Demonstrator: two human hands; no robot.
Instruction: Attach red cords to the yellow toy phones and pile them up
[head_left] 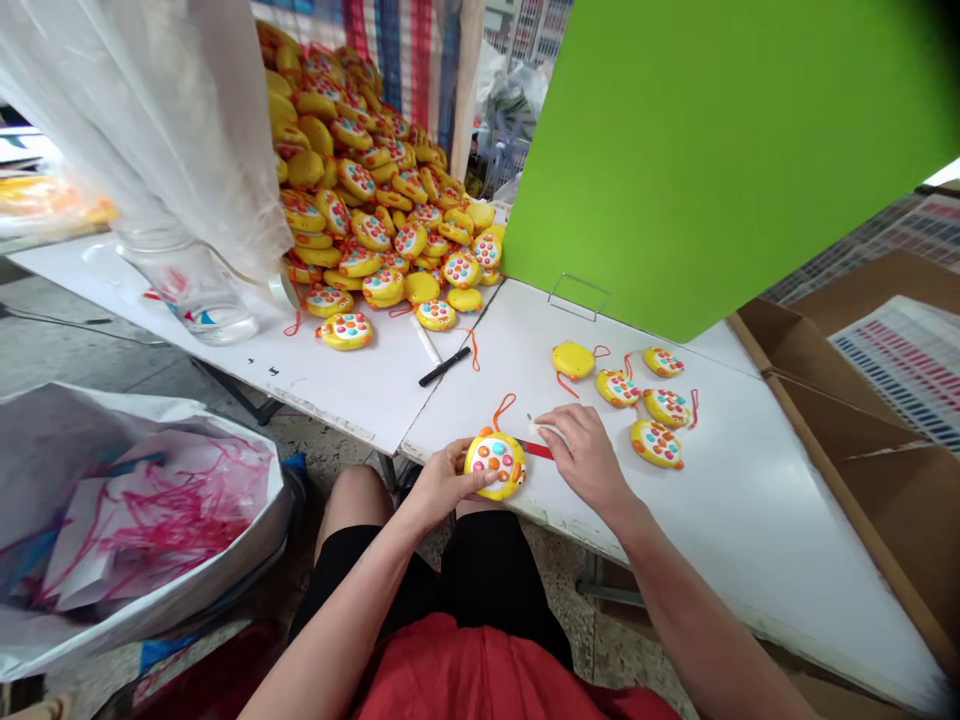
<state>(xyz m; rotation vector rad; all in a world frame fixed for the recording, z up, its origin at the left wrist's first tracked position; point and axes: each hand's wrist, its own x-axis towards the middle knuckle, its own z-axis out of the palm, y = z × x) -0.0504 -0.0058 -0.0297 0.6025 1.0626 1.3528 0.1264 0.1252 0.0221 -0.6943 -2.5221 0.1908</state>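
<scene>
Both hands work at the near table (750, 520) edge. Left hand (439, 485) pinches a yellow toy (495, 463) by its 9 o'clock rim, thumb pressed on the button face. Right hand (581, 455), just at the toy's 3 o'clock, lies palm down on a red stick (537, 450); I cannot tell its grip. Five toys (645, 400) lie at 2 o'clock, a pile (367, 190) at 11 o'clock.

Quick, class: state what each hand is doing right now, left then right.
Left hand: closed on the yellow toy at the table edge.
Right hand: palm down on the table, fingers beside a red-handled tool; grip cannot be told.
</scene>
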